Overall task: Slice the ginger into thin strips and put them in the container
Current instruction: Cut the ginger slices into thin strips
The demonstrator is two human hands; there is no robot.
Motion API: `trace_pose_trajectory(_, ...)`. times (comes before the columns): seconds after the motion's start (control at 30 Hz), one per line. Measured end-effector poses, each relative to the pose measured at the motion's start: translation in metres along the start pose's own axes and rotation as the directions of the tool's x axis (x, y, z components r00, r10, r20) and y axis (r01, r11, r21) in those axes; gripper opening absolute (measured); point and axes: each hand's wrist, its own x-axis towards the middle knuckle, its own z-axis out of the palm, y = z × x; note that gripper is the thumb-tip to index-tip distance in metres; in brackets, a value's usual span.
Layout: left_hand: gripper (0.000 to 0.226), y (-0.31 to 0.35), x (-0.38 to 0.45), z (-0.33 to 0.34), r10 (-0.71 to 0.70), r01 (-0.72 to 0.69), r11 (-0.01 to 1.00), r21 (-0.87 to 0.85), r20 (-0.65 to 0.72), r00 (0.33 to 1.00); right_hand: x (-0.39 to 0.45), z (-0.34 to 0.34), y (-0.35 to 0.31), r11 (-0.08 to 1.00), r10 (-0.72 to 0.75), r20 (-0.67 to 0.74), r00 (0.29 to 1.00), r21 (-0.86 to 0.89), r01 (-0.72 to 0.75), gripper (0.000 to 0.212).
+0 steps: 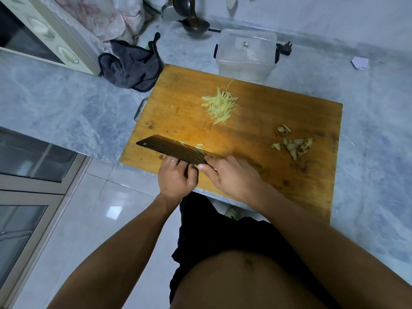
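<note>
Right hand [231, 175] is gripping the knife [174, 151], left hand [177, 177] fingers are pinching its blade, while ginger strips [219, 105] are lying ahead, container [246, 54] beyond.

No text, label, brand, number or sign can be read anywhere in this view. The clear container [246, 53] carries a small dark mark on its lid, too small and blurred to make out. The oven [33, 34] front shows knobs with no legible markings.
</note>
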Motion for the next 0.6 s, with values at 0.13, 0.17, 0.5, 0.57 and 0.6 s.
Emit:
trace_pose_trajectory(0.13,0.017,-0.0019,-0.0021,-0.0028,0.074,-0.074,0.997,0.023,0.010,0.997,-0.0034,-0.0020,0.0033,0.998,-0.019,-0.035,0.999,0.051,0.021,0.048)
trace_pose_trajectory(0.17,0.020,-0.0027,-0.0025,-0.0026,0.080,-0.080,0.996,0.031,0.011,0.997,-0.0042,-0.0019,0.0037,0.999,-0.023,-0.042,0.999,0.046,0.024,0.048)
trace_pose_trajectory(0.5,0.023,0.0018,-0.0030,-0.0020,0.006,-0.005,1.000,-0.004,0.041,0.999,-0.0006,0.0029,0.0065,0.997,-0.025,-0.047,0.999,0.077,0.028,0.048)
trace_pose_trajectory(0.57,0.023,0.0014,-0.0015,-0.0011,0.009,-0.009,1.000,-0.005,0.034,0.999,0.0002,0.0018,0.0069,0.996,-0.025,-0.042,0.999,0.087,0.028,0.048)
trace_pose_trajectory(0.6,0.023,0.0008,-0.0010,-0.0004,0.010,-0.010,1.000,-0.005,0.031,0.999,0.0002,0.0013,0.0072,0.996,-0.027,-0.044,0.999,0.087,0.030,0.048)
